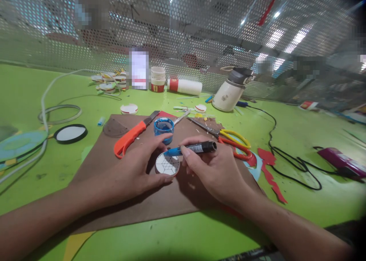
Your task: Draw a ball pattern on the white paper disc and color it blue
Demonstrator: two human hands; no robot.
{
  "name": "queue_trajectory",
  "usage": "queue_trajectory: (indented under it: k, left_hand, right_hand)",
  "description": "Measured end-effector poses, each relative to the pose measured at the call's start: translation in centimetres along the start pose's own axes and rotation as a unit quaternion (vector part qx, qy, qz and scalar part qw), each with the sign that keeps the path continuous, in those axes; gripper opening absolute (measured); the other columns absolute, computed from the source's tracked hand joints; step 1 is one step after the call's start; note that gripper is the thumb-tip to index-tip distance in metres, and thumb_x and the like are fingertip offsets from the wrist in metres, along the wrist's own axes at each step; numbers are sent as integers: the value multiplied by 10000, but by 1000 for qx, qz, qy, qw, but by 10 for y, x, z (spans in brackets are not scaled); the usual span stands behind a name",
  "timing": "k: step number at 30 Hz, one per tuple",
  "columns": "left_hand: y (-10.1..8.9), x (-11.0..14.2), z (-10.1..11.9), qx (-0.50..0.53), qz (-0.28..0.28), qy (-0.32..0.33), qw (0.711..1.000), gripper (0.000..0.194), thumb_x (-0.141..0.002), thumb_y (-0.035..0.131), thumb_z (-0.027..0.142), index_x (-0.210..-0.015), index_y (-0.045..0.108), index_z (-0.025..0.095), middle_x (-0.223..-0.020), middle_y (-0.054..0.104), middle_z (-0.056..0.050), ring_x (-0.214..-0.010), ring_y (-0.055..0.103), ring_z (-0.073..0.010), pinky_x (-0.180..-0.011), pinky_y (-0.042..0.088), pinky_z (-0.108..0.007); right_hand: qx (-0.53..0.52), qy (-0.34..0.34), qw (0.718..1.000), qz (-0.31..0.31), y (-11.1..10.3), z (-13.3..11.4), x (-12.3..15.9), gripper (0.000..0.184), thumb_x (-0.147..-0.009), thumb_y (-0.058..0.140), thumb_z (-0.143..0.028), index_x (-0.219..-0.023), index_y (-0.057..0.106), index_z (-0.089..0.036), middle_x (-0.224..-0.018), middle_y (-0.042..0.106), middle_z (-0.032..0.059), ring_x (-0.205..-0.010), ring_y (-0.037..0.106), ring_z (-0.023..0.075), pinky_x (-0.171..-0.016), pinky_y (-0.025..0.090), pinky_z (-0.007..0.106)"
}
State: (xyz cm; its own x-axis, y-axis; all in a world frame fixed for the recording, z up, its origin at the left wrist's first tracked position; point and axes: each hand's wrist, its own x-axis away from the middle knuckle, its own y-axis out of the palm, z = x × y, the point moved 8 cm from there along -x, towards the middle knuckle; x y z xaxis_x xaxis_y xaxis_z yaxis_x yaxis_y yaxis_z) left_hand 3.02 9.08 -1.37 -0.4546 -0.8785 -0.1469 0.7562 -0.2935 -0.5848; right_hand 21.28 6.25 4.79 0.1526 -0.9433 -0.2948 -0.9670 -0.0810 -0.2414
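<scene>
My left hand [140, 167] is closed around the edge of a small round white disc [166, 165], which looks like a cut-off paper cup bottom. Dark lines form a web-like pattern on its face. In my right hand [210, 165] is a marker [191, 148] with a black barrel and blue front end, its tip at the disc's upper edge. Just beyond the disc stands a blue-coloured paper cup ring [164, 128]. An orange-handled utility knife [133, 137] lies left of it, and scissors [228, 137] with yellow and orange handles lie to the right.
Under my hands is a brown board [114, 211] on a green table [137, 242]. A white bottle [229, 91], stacked paper cups [184, 86] and a phone [139, 68] stand or lie at the back. A black cable [274, 139] and red paper scraps [268, 165] are on the right.
</scene>
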Motion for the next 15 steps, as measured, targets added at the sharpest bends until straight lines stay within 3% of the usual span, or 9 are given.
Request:
queue_trajectory:
  k: [9, 15]
  left_hand:
    - [1, -3, 1, -1, -10, -13, 1000, 922, -858, 906, 575, -1685, 649, 259, -1664, 745, -183, -1582, 661, -490, -1330, 527, -691]
    - [0, -2, 0, -1, -7, -14, 1000, 917, -847, 926, 562, -1677, 660, 279, -1605, 780, -159, -1507, 715, -487, -1298, 573, -685]
  right_hand:
    - [26, -22, 999, -2, 0, -3, 0, 57, -969, 778, -211, -914, 790, -215, -663, 723, -37, -568, 649, 137, -553, 532, 245]
    - [61, -23, 998, 5, -1, -1, 2, 80, -980, 786, -244, -966, 851, -199, -762, 844, 14, -616, 731, 164, -583, 572, 265]
